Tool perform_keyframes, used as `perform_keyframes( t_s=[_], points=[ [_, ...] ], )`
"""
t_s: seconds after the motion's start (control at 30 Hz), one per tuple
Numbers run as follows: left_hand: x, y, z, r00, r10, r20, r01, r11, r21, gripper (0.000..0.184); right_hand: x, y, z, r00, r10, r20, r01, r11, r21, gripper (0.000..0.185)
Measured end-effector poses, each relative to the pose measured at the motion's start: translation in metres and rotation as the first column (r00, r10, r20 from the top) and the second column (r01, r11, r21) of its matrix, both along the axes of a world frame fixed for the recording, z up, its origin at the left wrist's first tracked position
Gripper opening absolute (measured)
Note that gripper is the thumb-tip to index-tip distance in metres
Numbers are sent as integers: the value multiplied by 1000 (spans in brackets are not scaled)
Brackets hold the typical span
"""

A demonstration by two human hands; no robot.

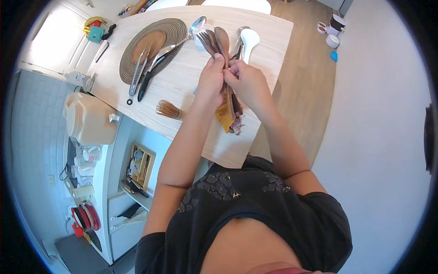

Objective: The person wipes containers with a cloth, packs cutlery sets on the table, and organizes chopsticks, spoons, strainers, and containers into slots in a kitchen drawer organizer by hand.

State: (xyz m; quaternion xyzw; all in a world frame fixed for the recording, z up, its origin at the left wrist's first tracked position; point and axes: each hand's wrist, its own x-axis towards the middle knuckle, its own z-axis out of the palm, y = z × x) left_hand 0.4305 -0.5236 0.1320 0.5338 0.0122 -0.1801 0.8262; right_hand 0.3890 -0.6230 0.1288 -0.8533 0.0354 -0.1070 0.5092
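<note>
My left hand (212, 82) is closed around a bundle of wooden utensils, with a wooden fork (208, 42) and a wooden spoon (222, 39) sticking up past the fingers. Against the same bundle, my right hand (248, 82) is closed with thumb and fingers pinched at the handles; its grip is partly hidden. The handles reach down over a mustard-yellow cloth (224, 116) at the table's near edge. Just beyond the right hand lie a white spoon (249, 40) and a metal utensil (240, 33). A clear container (199, 34) stands behind the fork.
On the table (182, 98), a woven placemat (175, 28) carries a round brown piece (153, 42). Tongs (137, 77), a black-handled utensil (147, 82) and a metal ladle (197, 22) lie across it. A bamboo whisk (168, 109) stands nearer. A beige dispenser (93, 119) is left.
</note>
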Motion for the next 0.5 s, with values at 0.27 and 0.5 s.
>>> perform_keyframes(
  t_s=[0.27, 0.5],
  points=[
    [9, 19, 4, 965, 260, 41, -258, 966, -31, 27, 61, -43, -28, 966, -245, -78, 229, 959, -169, 34],
    [32, 10, 19, 957, 20, 289, -162, 864, 477, 25, 90, -38, -59, 912, -377, -161, 301, 883, -361, 42]
  ],
)
